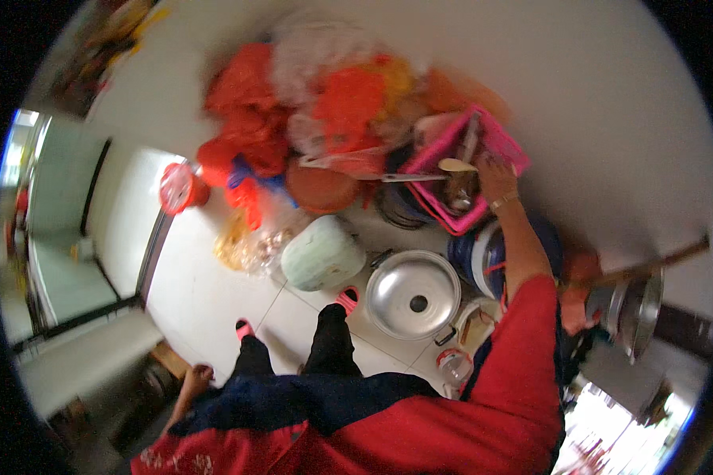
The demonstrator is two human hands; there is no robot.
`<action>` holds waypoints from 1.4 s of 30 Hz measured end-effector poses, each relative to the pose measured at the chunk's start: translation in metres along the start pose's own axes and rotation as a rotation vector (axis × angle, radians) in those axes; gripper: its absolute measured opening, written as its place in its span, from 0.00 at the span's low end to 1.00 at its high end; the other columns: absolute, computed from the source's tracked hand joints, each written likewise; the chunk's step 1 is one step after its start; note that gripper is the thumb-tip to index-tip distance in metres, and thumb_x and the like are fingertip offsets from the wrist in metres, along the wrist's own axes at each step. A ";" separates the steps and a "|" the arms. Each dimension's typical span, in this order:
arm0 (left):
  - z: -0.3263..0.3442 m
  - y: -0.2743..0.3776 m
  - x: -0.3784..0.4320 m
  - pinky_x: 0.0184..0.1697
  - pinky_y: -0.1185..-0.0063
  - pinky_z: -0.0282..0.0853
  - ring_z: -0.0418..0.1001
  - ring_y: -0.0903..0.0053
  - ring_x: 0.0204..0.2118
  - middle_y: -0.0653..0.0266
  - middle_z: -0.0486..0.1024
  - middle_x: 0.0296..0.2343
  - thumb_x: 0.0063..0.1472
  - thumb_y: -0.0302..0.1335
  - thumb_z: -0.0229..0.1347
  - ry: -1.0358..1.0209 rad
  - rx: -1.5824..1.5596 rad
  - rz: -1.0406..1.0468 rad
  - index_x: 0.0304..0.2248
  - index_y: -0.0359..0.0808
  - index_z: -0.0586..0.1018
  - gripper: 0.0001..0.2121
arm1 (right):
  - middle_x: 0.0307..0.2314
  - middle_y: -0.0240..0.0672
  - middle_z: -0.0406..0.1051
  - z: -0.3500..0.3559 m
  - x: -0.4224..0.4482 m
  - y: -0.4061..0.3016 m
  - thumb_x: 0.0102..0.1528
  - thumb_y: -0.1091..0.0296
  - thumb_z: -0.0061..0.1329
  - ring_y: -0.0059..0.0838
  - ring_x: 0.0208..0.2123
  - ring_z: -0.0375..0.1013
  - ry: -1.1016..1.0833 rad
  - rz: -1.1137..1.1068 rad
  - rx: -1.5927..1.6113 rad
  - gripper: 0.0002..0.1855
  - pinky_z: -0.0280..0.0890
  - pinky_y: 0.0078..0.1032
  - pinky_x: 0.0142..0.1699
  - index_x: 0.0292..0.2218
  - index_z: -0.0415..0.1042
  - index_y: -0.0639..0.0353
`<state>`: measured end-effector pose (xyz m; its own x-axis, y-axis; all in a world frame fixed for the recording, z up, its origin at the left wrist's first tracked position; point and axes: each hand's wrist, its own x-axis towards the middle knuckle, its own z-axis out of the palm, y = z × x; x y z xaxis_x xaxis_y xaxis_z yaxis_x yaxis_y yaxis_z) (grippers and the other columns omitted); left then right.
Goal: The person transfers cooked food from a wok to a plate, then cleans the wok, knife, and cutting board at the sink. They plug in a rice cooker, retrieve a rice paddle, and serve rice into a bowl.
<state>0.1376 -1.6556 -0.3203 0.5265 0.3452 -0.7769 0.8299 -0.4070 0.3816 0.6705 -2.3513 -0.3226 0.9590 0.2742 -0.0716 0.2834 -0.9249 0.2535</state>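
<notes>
My right hand [497,180] reaches into the right side of a pink plastic basket [413,169]; its fingertips are blurred, and whether they grip anything cannot be told. Beside the hand in the basket lie a cream-coloured scoop or spoon [457,165], a light long-handled utensil [415,177] sticking out over the left rim, and some small items. My left hand [201,376] hangs low at the left by my side, fingers curled, with nothing visible in it. The basket rests on top of dark containers near the wall.
Red, white and orange plastic bags [350,107] are heaped along the wall. On the tiled floor stand a pale green wax gourd or similar large melon [322,253], a metal pan lid [413,295], a clear jar [455,366], a blue container [460,255] and a red bucket [181,189].
</notes>
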 end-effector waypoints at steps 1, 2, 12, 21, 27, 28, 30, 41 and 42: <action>0.000 0.002 0.000 0.24 0.80 0.64 0.68 0.80 0.20 0.63 0.71 0.16 0.54 0.32 0.48 0.010 0.022 0.098 0.25 0.28 0.72 0.12 | 0.30 0.43 0.68 -0.027 -0.004 -0.017 0.51 0.67 0.36 0.41 0.35 0.68 -0.125 0.041 0.098 0.12 0.61 0.40 0.35 0.37 0.61 0.59; -0.010 0.033 0.002 0.25 0.79 0.65 0.69 0.80 0.21 0.63 0.71 0.16 0.53 0.33 0.49 -0.067 0.105 0.018 0.24 0.29 0.72 0.12 | 0.30 0.45 0.68 -0.043 -0.013 -0.038 0.51 0.66 0.35 0.45 0.33 0.67 -0.170 0.095 0.220 0.13 0.61 0.41 0.34 0.38 0.60 0.61; -0.067 -0.008 0.025 0.26 0.79 0.68 0.71 0.77 0.23 0.59 0.73 0.22 0.50 0.32 0.52 0.012 -0.197 -0.033 0.30 0.30 0.73 0.12 | 0.24 0.51 0.67 -0.035 -0.206 -0.278 0.44 0.70 0.44 0.53 0.31 0.66 -0.377 0.183 0.808 0.15 0.60 0.39 0.38 0.35 0.63 0.66; -0.217 -0.117 0.074 0.28 0.80 0.66 0.70 0.77 0.23 0.60 0.72 0.22 0.51 0.29 0.50 0.151 -0.494 0.023 0.31 0.29 0.72 0.11 | 0.19 0.41 0.64 -0.143 -0.247 -0.512 0.45 0.75 0.38 0.32 0.12 0.65 -0.621 0.428 0.981 0.12 0.60 0.27 0.15 0.34 0.59 0.62; -0.296 -0.236 0.062 0.26 0.81 0.65 0.69 0.78 0.23 0.61 0.71 0.22 0.50 0.28 0.50 0.367 -0.711 -0.124 0.30 0.29 0.72 0.10 | 0.14 0.36 0.62 -0.195 -0.142 -0.645 0.47 0.74 0.37 0.26 0.10 0.63 -0.751 0.304 1.082 0.13 0.57 0.25 0.13 0.38 0.59 0.58; -0.299 -0.253 0.063 0.24 0.81 0.65 0.69 0.78 0.22 0.62 0.71 0.21 0.50 0.28 0.50 0.394 -0.721 -0.154 0.30 0.29 0.72 0.10 | 0.14 0.36 0.63 -0.207 -0.126 -0.664 0.47 0.73 0.37 0.26 0.11 0.63 -0.754 0.267 1.052 0.14 0.58 0.25 0.15 0.38 0.59 0.59; -0.287 -0.295 0.080 0.21 0.81 0.65 0.69 0.79 0.19 0.63 0.71 0.19 0.49 0.28 0.50 0.434 -0.763 -0.208 0.29 0.29 0.72 0.10 | 0.15 0.38 0.65 -0.228 -0.094 -0.699 0.47 0.71 0.39 0.25 0.11 0.64 -0.758 0.200 0.996 0.16 0.60 0.25 0.18 0.40 0.59 0.60; -0.429 -0.246 0.211 0.18 0.82 0.63 0.71 0.78 0.21 0.63 0.71 0.23 0.49 0.29 0.49 0.379 -0.943 -0.241 0.31 0.32 0.71 0.10 | 0.28 0.51 0.68 -0.213 0.103 -0.885 0.41 0.69 0.40 0.46 0.33 0.69 -0.598 -0.200 0.919 0.19 0.63 0.35 0.37 0.38 0.63 0.61; -0.452 -0.241 0.217 0.17 0.83 0.62 0.70 0.79 0.21 0.64 0.71 0.22 0.49 0.28 0.49 0.405 -0.992 -0.277 0.31 0.32 0.71 0.10 | 0.29 0.51 0.68 -0.223 0.121 -0.902 0.40 0.68 0.39 0.47 0.33 0.68 -0.604 -0.216 0.941 0.19 0.63 0.35 0.37 0.38 0.63 0.61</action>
<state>0.1354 -1.0999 -0.3546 0.1712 0.6444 -0.7453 0.6124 0.5230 0.5928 0.5301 -1.4248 -0.3445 0.6624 0.5160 -0.5431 0.0884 -0.7738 -0.6272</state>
